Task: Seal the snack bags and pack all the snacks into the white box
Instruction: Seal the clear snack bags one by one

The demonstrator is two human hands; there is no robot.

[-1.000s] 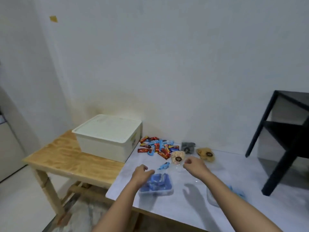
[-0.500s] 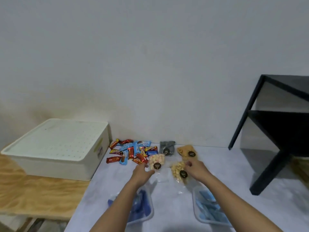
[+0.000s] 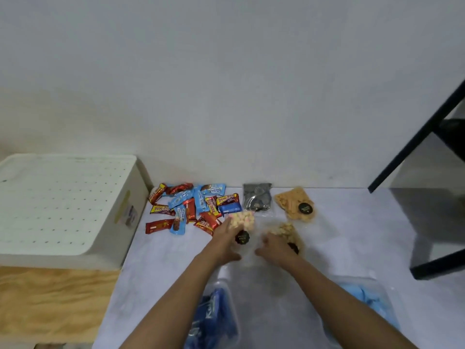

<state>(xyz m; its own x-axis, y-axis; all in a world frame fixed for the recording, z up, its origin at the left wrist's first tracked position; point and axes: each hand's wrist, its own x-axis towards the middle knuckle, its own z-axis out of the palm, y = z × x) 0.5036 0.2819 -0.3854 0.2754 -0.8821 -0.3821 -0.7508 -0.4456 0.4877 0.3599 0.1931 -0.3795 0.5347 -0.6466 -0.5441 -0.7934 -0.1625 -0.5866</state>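
The white box (image 3: 68, 205) stands at the left with its perforated lid on. My left hand (image 3: 224, 240) grips a clear bag of pastel puffs (image 3: 241, 219) with a black sticker. My right hand (image 3: 275, 248) lies curled over a clear bag of tan snacks (image 3: 286, 229) just to the right. Behind them are a pile of red and blue wrapped bars (image 3: 191, 207), a grey bag (image 3: 257, 200) and an orange snack bag (image 3: 294, 205). Two clear bags with blue packets lie near me, one dark blue (image 3: 214, 321), one light blue (image 3: 364, 301).
The snacks lie on a pale grey tabletop (image 3: 352, 238) against the wall. The white box rests on a lower wooden table (image 3: 50, 298) to the left. A black metal shelf frame (image 3: 422, 137) stands at the right edge.
Both hands have moved forward from the dark blue bag near me to the two clear snack bags. My left hand has closed on the pastel puff bag. The view has swung right and down.
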